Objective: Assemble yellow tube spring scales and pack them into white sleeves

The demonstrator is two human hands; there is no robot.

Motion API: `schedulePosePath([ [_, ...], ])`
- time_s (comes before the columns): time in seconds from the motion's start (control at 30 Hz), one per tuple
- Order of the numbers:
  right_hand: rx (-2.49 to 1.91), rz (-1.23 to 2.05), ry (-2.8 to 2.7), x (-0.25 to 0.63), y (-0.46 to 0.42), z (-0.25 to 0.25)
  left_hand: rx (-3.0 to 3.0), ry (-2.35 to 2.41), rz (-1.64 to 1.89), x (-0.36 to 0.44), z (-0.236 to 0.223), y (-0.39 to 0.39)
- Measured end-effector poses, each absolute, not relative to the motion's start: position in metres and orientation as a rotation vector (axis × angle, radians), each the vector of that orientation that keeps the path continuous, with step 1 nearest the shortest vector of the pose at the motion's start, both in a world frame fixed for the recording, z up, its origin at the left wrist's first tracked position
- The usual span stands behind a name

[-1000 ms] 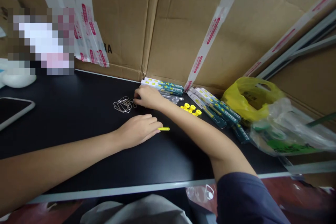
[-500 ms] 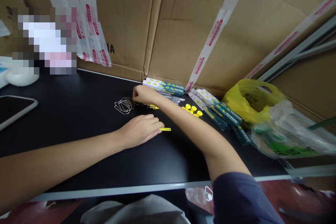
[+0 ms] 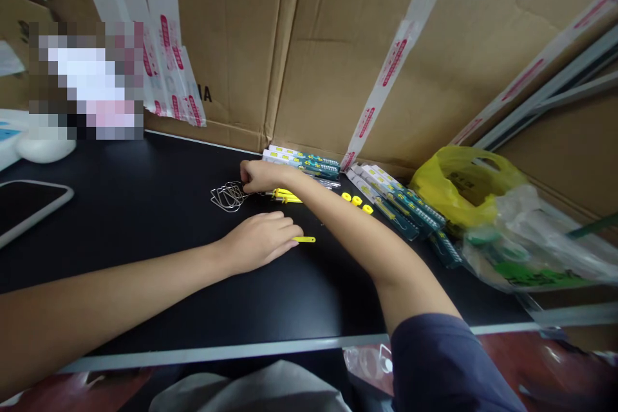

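My left hand [image 3: 263,243] rests low over the black table, its fingers closed around a slim yellow handle [image 3: 306,239] whose holed end sticks out to the right; the rest of it is covered by the hand. Farther back, my right hand [image 3: 258,177] is pinched at the right side of a tangle of bent metal wires [image 3: 228,196]. What its fingertips grip is hidden. Several yellow handles [image 3: 288,196] lie just right of and below that hand, partly behind the forearm. Small yellow caps [image 3: 356,201] stand beyond the right forearm.
Printed narrow boxes [image 3: 309,164] lie along the cardboard wall [image 3: 232,45], with thin metal rods [image 3: 328,184] before them. More boxes [image 3: 396,199] are stacked at right, beside a yellow plastic bag [image 3: 463,187] and a clear bag [image 3: 526,244]. A phone [image 3: 29,206] lies at left.
My right hand has shifted slightly left, and more of the yellow handles shows beside it. The forearm now covers more of the yellow caps. My left hand stays nearly still.
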State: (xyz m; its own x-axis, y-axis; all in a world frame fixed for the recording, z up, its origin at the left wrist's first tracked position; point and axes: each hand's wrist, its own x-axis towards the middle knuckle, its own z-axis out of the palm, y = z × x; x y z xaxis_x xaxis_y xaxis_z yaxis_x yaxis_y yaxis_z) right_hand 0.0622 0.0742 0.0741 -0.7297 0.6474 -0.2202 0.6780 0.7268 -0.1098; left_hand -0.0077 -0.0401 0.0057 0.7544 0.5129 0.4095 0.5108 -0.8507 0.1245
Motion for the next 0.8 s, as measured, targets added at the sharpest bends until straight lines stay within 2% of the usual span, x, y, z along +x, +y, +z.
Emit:
schedulePosePath([
  [0.17, 0.846, -0.05, 2.825, 0.065, 0.066, 0.075, 2.929, 0.861, 0.713, -0.009, 0.004, -0.04],
  [0.47, 0.871, 0.083, 2.696, 0.054, 0.055, 0.081, 2.952, 0.875, 0.692, -0.009, 0.002, -0.04],
  [0.63, 0.871, 0.336, 2.853, 0.074, 0.049, 0.083, 2.909, 0.863, 0.698, -0.009, 0.005, -0.04],
  [0.73, 1.012, 0.274, 2.926, 0.103, 0.041, 0.086, 2.833, 0.912, 0.687, -0.009, 0.007, -0.042],
  [0.8, 1.117, 0.059, 3.02, 0.128, 0.031, 0.085, 2.754, 0.981, 0.703, -0.01, 0.009, -0.044],
])
